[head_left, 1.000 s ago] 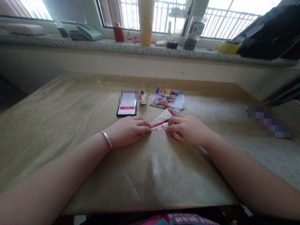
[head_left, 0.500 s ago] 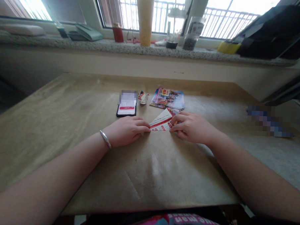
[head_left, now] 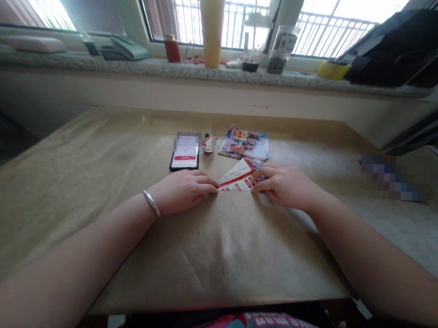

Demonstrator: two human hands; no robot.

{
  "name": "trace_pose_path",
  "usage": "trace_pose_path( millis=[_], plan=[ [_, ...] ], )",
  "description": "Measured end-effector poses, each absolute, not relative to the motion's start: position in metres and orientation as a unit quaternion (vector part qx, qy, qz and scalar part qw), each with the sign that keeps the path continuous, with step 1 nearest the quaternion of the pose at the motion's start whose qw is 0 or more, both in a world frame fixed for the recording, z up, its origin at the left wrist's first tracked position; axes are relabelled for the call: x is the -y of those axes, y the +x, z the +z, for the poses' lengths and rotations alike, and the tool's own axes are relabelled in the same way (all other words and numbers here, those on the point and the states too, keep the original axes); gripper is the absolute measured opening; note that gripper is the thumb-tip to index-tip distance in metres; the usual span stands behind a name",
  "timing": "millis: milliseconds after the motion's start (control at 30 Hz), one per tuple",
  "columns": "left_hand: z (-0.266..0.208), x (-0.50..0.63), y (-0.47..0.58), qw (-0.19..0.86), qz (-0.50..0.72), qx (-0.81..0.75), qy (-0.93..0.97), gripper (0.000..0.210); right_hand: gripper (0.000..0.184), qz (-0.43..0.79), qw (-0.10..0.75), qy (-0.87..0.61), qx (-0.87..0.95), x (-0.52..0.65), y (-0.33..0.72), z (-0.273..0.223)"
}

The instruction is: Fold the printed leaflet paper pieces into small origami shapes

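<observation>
A folded paper leaflet [head_left: 236, 177], white with red bands and print, lies on the table between my hands, its far end coming to a point. My left hand [head_left: 183, 190], with a silver bangle on the wrist, presses fingertips together on the leaflet's left corner. The fingers of my right hand [head_left: 281, 186] pinch its right edge, covering part of that side. Just beyond the leaflet is a stack of colourful printed flyers [head_left: 247, 143].
A phone [head_left: 185, 155] with a lit screen lies behind my left hand. Beside it sits a small crumpled or folded paper piece [head_left: 208, 143]. A blurred flat item [head_left: 392, 179] rests at the table's right. Several objects line the stone windowsill [head_left: 165, 70].
My right hand has shifted slightly to the right along the leaflet, showing more of its printed face. My left hand stays at the left corner.
</observation>
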State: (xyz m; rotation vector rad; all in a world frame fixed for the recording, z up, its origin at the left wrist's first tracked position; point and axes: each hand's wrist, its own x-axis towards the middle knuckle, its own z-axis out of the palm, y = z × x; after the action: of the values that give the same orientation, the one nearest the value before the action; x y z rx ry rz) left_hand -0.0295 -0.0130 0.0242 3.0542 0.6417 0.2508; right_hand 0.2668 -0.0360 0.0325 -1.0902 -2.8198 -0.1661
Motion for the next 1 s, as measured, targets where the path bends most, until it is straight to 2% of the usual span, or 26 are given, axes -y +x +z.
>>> trace_pose_path(
  millis=[333, 1000],
  plan=[
    [0.025, 0.013, -0.031, 0.015, 0.075, -0.208, 0.975, 0.034, 0.045, -0.029, 0.043, -0.377, 0.925, 0.035, 0.276, 0.035],
    [0.03, 0.014, -0.036, 0.002, 0.079, -0.203, 0.976, 0.039, 0.039, 0.011, 0.03, -0.373, 0.927, 0.031, 0.285, 0.039]
  ],
)
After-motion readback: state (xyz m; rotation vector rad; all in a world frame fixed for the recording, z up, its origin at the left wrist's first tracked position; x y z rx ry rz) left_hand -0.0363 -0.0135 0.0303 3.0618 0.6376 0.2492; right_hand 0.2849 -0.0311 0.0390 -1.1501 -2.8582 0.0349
